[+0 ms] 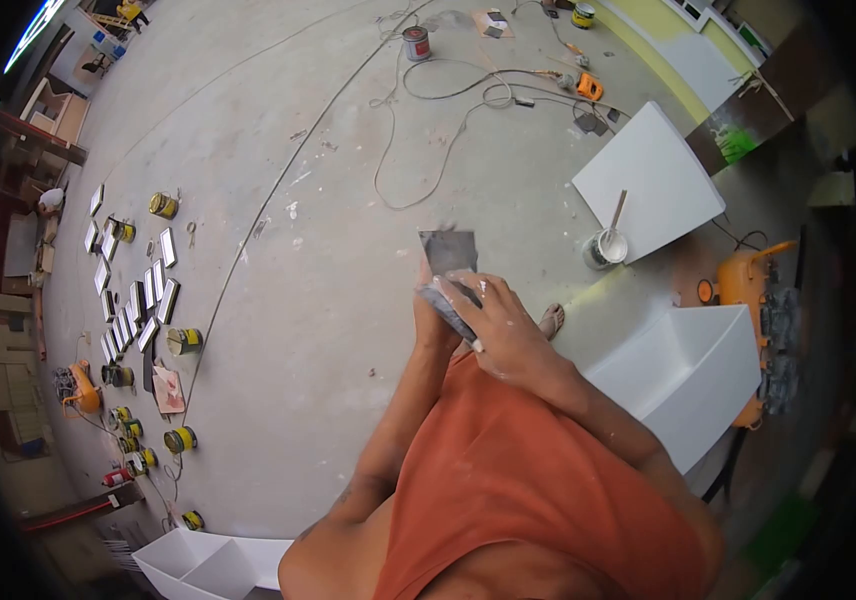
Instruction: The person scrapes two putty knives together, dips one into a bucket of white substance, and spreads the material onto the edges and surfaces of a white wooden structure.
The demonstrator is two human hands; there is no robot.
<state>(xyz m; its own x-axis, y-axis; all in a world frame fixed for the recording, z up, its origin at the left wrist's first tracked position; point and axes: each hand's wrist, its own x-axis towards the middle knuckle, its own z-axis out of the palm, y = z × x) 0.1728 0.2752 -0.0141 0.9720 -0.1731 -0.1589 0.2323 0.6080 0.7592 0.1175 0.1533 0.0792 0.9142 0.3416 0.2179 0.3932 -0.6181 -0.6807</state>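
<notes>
Both hands are together in front of the orange shirt, above the floor. My left hand point(432, 322) is closed at the lower side of a dark grey rectangular sheet point(451, 250) that looks like sandpaper; some of its fingers are hidden. My right hand point(508, 328), dusted with white, wraps over a grey, flat, block-like piece point(451, 308) with pale dust on its edge. This piece lies against the lower end of the sheet. Whether the two are joined cannot be made out.
At right stand a white panel point(653, 180), a white paint pot point(605, 248) with a stick, a white open box point(683, 375) and an orange compressor point(743, 280). A hose point(468, 70) trails ahead. Several framed pieces point(138, 300) and cans point(183, 341) lie left.
</notes>
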